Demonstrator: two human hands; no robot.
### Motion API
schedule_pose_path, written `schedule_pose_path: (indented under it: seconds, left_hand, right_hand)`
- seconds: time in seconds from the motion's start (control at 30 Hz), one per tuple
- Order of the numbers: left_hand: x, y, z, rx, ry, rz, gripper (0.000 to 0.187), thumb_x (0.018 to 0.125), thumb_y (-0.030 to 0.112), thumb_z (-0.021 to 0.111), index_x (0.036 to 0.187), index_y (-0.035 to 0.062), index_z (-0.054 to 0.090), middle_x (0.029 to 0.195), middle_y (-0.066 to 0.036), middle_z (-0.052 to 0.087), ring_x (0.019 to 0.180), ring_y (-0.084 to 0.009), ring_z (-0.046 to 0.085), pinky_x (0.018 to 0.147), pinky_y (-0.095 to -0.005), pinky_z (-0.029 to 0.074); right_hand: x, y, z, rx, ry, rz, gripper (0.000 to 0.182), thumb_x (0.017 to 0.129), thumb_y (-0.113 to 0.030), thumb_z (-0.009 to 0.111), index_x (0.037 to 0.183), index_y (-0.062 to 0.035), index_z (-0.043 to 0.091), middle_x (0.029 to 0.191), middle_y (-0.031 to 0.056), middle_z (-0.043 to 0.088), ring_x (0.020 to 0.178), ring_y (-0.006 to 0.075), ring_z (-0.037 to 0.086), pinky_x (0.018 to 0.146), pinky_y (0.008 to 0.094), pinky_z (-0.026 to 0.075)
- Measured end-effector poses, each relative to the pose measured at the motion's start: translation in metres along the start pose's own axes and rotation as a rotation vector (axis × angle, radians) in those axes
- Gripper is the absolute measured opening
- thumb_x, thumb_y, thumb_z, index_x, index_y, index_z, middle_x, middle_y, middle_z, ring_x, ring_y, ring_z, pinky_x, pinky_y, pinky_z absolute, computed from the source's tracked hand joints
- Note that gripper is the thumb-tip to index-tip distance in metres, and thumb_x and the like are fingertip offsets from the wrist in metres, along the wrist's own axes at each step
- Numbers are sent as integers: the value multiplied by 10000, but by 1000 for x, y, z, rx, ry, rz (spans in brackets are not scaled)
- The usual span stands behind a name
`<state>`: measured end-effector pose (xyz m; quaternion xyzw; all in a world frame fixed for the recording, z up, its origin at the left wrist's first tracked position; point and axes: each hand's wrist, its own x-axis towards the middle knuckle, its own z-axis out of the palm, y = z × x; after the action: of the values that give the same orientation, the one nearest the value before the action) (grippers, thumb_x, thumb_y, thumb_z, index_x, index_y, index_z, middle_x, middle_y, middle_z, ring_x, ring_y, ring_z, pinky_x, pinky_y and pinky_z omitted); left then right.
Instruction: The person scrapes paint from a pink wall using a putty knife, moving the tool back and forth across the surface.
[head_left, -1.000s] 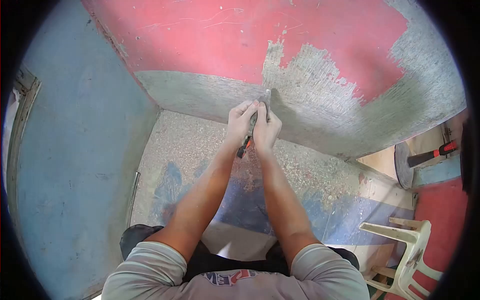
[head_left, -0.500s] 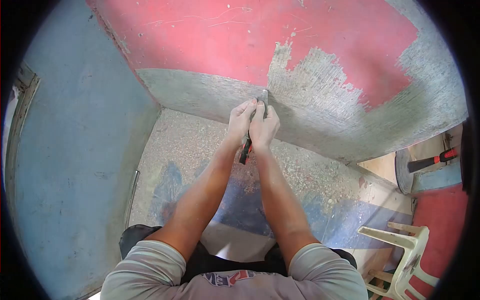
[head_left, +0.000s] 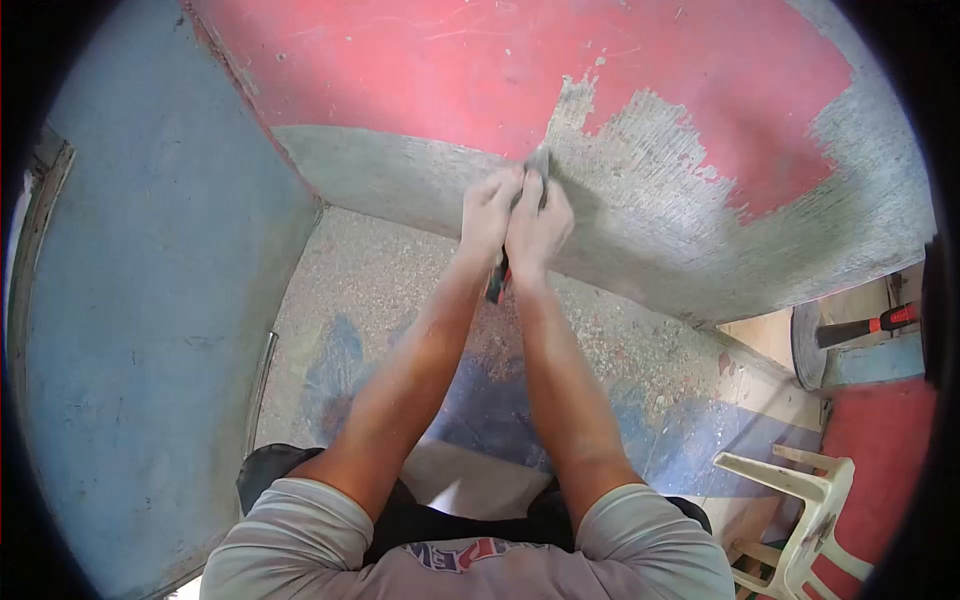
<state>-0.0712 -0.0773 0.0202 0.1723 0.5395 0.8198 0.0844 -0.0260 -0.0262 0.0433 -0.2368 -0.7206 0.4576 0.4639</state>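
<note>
A scraper (head_left: 540, 162) with a flat metal blade and a black-and-red handle meets the wall at the lower edge of the pink paint (head_left: 420, 70). My right hand (head_left: 537, 222) is wrapped round it. Close against it, my left hand (head_left: 489, 208) has its fingers pressed on the same tool. Both hands look dusty. The handle end shows between my wrists. Bare grey wall (head_left: 640, 150) with a ragged paint edge lies to the right of the blade.
Paint flakes cover the floor (head_left: 380, 260). A blue panel (head_left: 160, 300) stands at the left. On the right are a plastic chair (head_left: 815, 500), a round dark disc (head_left: 806, 346) and a black-and-red handled tool (head_left: 868, 325).
Both hands and the scraper have moved up the wall and slightly right, away from me. The blade now reaches the pink paint's edge. The view has shifted slightly.
</note>
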Motion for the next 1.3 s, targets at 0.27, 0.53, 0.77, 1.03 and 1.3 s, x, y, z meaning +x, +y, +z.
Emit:
schedule_pose_path:
  seconds: [0.27,0.53,0.77,1.03,1.3]
  left_hand:
    - [-14,-35,-21,-160,12,-232,231,1043,177,617,996,-12,742,907,28,680,846,-52,581,756,-243,493]
    - [0,-4,-10,-59,-31,-74,234,1044,191,618,960,7,737,865,45,654,805,-41,551,715,-247,467]
    - [-17,-28,-19,46,33,-140,253,1040,185,616,968,-21,743,836,37,662,810,-45,555,714,-268,481]
    - [4,26,3,100,-7,16,258,1033,178,611,980,-37,743,838,30,668,811,-47,554,709,-265,476]
    - [-11,0,-3,134,67,-16,240,1028,155,612,970,-35,745,840,30,671,792,-53,562,693,-265,476]
  right_hand:
    - [-30,36,12,-44,26,85,349,995,-278,610,863,40,666,759,247,645,681,371,613,673,476,458]
    - [-9,-1,7,10,3,187,377,993,-299,610,851,46,665,795,270,667,749,439,653,705,512,474]
    - [-31,36,9,0,-18,198,379,993,-301,612,867,51,677,826,267,679,775,420,669,728,504,480]
    - [5,-3,9,110,10,110,394,988,-306,612,859,60,681,795,265,668,736,380,663,718,494,482]
    - [-9,15,4,-9,-30,129,403,986,-312,608,872,66,690,789,264,671,720,381,650,719,479,485]
